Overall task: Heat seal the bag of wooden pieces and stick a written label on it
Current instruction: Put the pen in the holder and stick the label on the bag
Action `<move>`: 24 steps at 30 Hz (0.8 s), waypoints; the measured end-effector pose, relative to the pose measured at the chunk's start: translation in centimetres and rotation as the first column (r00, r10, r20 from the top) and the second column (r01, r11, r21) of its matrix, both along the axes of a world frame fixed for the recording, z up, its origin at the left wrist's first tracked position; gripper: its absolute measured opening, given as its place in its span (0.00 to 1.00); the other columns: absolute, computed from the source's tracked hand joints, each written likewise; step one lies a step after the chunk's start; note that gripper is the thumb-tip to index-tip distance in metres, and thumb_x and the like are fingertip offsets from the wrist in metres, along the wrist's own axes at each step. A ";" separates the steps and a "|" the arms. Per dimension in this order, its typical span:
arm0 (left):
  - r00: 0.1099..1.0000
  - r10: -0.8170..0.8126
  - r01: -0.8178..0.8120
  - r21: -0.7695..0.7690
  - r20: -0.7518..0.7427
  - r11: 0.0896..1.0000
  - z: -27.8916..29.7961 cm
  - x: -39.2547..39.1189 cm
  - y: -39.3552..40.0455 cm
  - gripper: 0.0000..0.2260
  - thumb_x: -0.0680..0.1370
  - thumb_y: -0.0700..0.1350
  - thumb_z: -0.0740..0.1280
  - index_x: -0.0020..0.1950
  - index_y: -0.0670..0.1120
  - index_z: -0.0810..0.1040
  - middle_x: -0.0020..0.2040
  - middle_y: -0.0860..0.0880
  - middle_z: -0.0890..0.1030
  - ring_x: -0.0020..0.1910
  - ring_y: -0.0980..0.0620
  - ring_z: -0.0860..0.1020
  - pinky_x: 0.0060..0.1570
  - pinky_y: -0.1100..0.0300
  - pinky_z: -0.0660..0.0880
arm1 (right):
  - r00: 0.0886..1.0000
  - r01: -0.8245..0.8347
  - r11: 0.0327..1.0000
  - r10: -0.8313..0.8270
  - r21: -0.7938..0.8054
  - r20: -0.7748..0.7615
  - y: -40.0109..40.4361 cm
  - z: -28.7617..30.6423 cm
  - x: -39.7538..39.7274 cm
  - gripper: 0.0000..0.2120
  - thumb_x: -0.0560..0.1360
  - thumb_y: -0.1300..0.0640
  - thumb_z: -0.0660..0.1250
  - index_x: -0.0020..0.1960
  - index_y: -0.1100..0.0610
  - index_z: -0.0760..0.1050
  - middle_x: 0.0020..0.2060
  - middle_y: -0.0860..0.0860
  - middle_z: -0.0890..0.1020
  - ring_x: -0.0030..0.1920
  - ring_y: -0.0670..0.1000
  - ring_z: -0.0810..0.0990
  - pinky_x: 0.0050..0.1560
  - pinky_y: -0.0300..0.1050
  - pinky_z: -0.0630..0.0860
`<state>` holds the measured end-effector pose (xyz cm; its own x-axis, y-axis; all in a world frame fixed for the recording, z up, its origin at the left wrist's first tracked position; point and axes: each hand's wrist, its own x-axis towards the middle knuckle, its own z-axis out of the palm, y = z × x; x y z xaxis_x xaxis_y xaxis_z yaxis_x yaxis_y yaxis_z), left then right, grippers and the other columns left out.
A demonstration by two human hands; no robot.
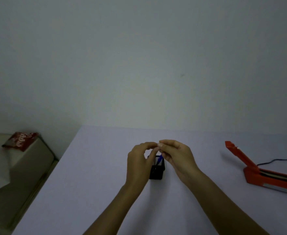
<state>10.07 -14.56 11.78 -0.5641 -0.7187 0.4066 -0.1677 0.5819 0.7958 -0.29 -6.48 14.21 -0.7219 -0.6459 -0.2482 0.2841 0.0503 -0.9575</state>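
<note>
Lilac counter point(91, 175) fills the lower half of the frame under a bare grey wall. At centre stands a black holder point(156, 172) with a blue pen point(159, 159) leaning in it. Both hands meet just above the holder. The left hand point(139, 161) has its fingers curled, thumb and forefinger pinched near the right hand's fingertips. The right hand point(175, 155) is curled round the top of the pen; whether the left grip also holds something I cannot tell. An orange heat sealer point(264, 168) sits at the right edge, its arm raised, a dark cord point(280, 160) trailing behind it. At the left, off the counter, a red packet point(20, 140) lies on a box point(30, 160). The bag and label are not visible.
</note>
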 end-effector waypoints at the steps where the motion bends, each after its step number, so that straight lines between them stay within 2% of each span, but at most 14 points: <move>1: 1.000 0.013 -0.013 0.014 -0.017 1.000 0.4 0.1 0.1 0.05 0.76 0.48 0.68 0.51 0.52 0.82 0.45 0.63 0.80 0.47 0.67 0.76 0.48 0.77 0.69 | 1.000 0.014 1.000 -0.014 -0.027 0.016 -0.1 0.4 0.5 0.05 0.71 0.60 0.73 0.47 0.57 0.84 0.43 0.55 0.86 0.46 0.52 0.84 0.52 0.45 0.81; 3: 0.999 0.028 -0.027 0.026 -0.040 0.999 1.2 0.5 0.2 0.06 0.76 0.49 0.68 0.51 0.53 0.83 0.45 0.65 0.80 0.47 0.69 0.76 0.49 0.78 0.69 | 0.999 0.035 0.997 -0.032 -0.073 0.040 0.0 1.1 1.2 0.05 0.72 0.60 0.72 0.47 0.57 0.84 0.42 0.54 0.86 0.46 0.51 0.85 0.51 0.43 0.80; 6: 0.997 0.042 -0.039 0.045 -0.062 0.998 2.0 1.1 0.2 0.06 0.76 0.50 0.69 0.50 0.54 0.84 0.46 0.62 0.82 0.49 0.67 0.78 0.49 0.77 0.70 | 0.998 0.027 0.992 -0.021 -0.120 0.053 0.2 1.8 1.9 0.05 0.74 0.59 0.71 0.48 0.59 0.84 0.42 0.55 0.87 0.45 0.51 0.85 0.51 0.42 0.80; 10: 0.997 0.034 -0.029 0.064 -0.069 0.998 2.6 1.8 0.2 0.07 0.75 0.51 0.70 0.50 0.53 0.84 0.46 0.60 0.84 0.49 0.66 0.79 0.51 0.76 0.71 | 1.000 0.005 0.994 -0.004 -0.106 0.013 0.3 2.3 2.2 0.06 0.73 0.60 0.71 0.49 0.59 0.84 0.44 0.54 0.87 0.46 0.50 0.85 0.52 0.42 0.80; 16: 0.999 0.028 -0.025 0.058 -0.044 0.998 2.8 2.3 0.7 0.08 0.74 0.51 0.71 0.51 0.53 0.84 0.46 0.63 0.82 0.48 0.70 0.78 0.50 0.79 0.69 | 1.000 0.009 0.996 -0.009 -0.084 -0.002 0.7 2.2 2.5 0.05 0.72 0.59 0.72 0.48 0.58 0.84 0.43 0.53 0.87 0.46 0.50 0.85 0.51 0.42 0.81; 20: 0.998 0.012 -0.008 0.075 -0.059 0.997 3.0 2.4 0.9 0.08 0.74 0.50 0.70 0.51 0.52 0.84 0.45 0.64 0.80 0.47 0.75 0.75 0.49 0.82 0.68 | 0.999 0.001 0.995 0.003 -0.097 0.038 1.1 2.5 2.4 0.06 0.73 0.61 0.72 0.49 0.59 0.84 0.43 0.55 0.87 0.47 0.52 0.85 0.52 0.44 0.80; 24: 0.998 -0.012 0.018 0.093 -0.064 0.995 3.2 2.4 0.7 0.08 0.75 0.50 0.69 0.52 0.53 0.84 0.46 0.64 0.81 0.47 0.73 0.77 0.50 0.79 0.70 | 0.997 -0.013 0.992 0.023 -0.127 0.079 1.3 2.8 2.3 0.07 0.73 0.62 0.71 0.50 0.60 0.83 0.45 0.56 0.86 0.46 0.51 0.85 0.52 0.44 0.80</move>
